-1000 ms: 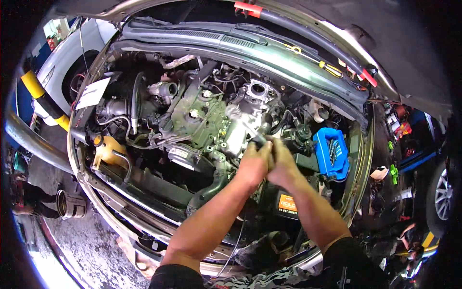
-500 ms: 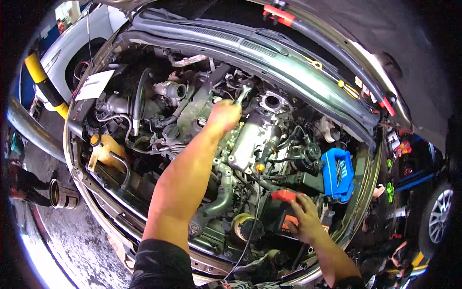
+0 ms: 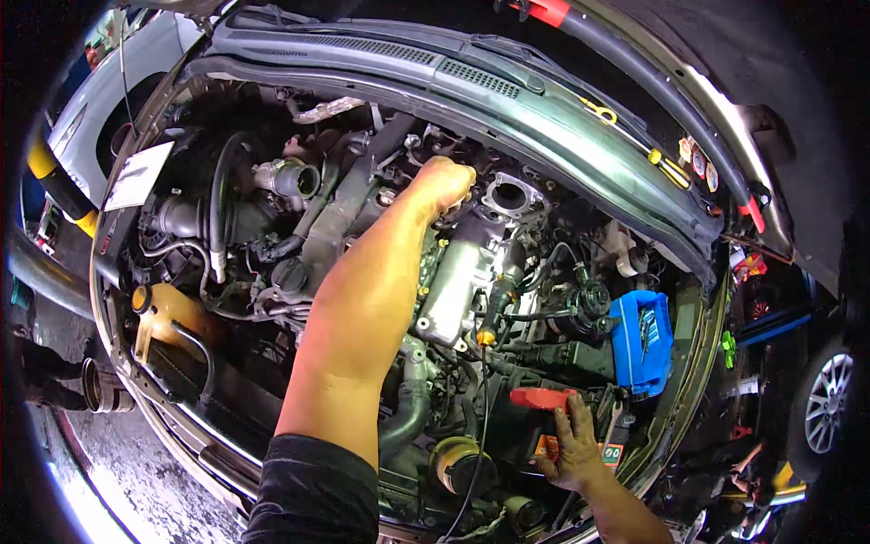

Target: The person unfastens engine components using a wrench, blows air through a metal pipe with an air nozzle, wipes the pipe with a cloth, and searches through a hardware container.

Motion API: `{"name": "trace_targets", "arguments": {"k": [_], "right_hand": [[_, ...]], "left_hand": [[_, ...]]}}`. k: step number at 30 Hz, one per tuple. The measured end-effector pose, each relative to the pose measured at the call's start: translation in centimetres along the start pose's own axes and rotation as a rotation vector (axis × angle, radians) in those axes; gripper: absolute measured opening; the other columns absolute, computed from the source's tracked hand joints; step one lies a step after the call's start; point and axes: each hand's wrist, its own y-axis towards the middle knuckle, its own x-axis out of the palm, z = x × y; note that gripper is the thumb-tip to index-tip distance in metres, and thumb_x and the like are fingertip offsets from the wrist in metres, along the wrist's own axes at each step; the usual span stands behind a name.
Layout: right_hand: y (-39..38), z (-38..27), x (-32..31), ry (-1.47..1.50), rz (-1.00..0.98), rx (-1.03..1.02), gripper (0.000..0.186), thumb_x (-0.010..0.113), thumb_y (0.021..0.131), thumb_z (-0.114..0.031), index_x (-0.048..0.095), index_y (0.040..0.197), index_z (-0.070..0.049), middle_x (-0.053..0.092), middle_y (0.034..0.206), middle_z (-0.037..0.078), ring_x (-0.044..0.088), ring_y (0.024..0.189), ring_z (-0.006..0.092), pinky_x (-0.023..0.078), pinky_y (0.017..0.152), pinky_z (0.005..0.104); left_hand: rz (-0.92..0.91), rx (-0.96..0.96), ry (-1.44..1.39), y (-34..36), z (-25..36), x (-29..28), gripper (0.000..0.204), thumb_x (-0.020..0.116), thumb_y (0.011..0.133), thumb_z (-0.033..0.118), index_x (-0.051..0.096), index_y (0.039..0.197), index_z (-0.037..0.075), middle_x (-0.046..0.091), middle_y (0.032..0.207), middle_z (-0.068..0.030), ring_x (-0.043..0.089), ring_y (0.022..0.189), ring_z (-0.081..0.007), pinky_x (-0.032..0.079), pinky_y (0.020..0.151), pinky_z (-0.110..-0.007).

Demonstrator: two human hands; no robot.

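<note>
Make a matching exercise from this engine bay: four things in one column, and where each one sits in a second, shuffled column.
Things:
1. left hand
2. right hand
3. blue box
4. yellowish fluid tank

Places:
A. at the bay's right edge
B. deep at the back of the engine, by the round metal opening
C. at the bay's left front corner
D. on the front edge, beside the red cover

Pairs: 1-B, 2-D, 3-A, 4-C

A car workshop: open engine bay point(image 3: 471, 272), neighbouring cars point(image 3: 100, 145).
</note>
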Motion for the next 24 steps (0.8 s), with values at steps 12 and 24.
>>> {"name": "trace_targets", "arguments": {"k": [12,24], "right_hand": [[-0.1,0.0,0.0,-0.018,-0.031,0.047,0.103,0.074,0.072,-0.040,0.011,0.150,-0.014,0.008,0.153,0.024,0.018,0.138,0.0471,0.018,0.106,0.0642],[-0.1,-0.3,-0.4,-0.022,-0.046,0.084,0.100,0.077,0.067,-0.035,0.022,0.146,-0.009,0.015,0.150,0.024,0.021,0.136,0.0472,0.020,0.107,0.0623]], "left_hand": [[-0.054,-0.034,-0.083,-1.3,0.3,-0.7,0.025,0.055,0.079,0.025,0.064,0.085,0.002,0.063,0.074,-0.0067,0.049,0.050,-0.0152,0.037,0.043,-0.032],[0.075,-0.072,-0.047,-2.9,2.8,4.8,0.023,0.050,0.067,0.012,0.064,0.071,-0.006,0.062,0.065,-0.0228,0.063,0.060,-0.0299,0.047,0.056,-0.039]]}}
